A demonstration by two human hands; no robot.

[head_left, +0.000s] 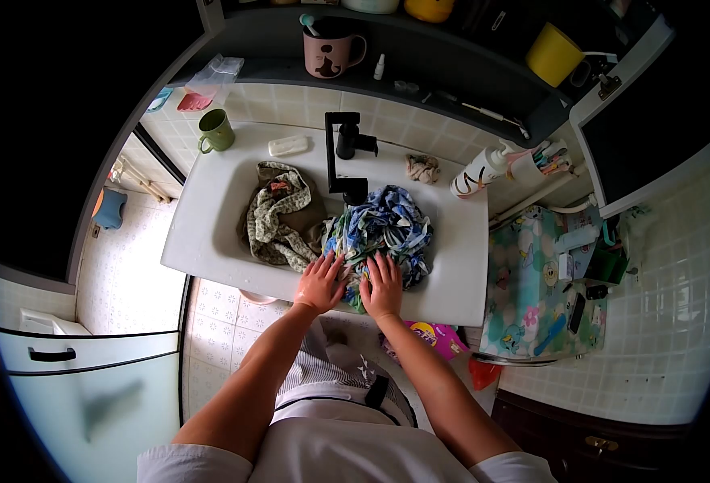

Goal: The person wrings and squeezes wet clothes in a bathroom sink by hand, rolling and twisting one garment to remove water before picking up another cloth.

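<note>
Both of my hands rest at the front of a white sink [461, 241]. My left hand [322, 283] lies with fingers spread on the near edge of the cloth, between two bundles. My right hand [380, 286] is spread on the near part of a crumpled blue, white and green patterned cloth [391, 221]. Left of it, a bunched brown and beige patterned cloth [274, 217] lies in the basin. A black faucet [340, 157] stands behind and over the cloths. Neither hand grips anything visible.
On the sink's back ledge are a green mug [216, 130], a white soap bar [289, 146], a small beige cloth [422, 168] and a white bottle [479, 172]. Above, a dark shelf holds a pink mug [332, 56]. A patterned covered surface [524, 282] with several items stands right.
</note>
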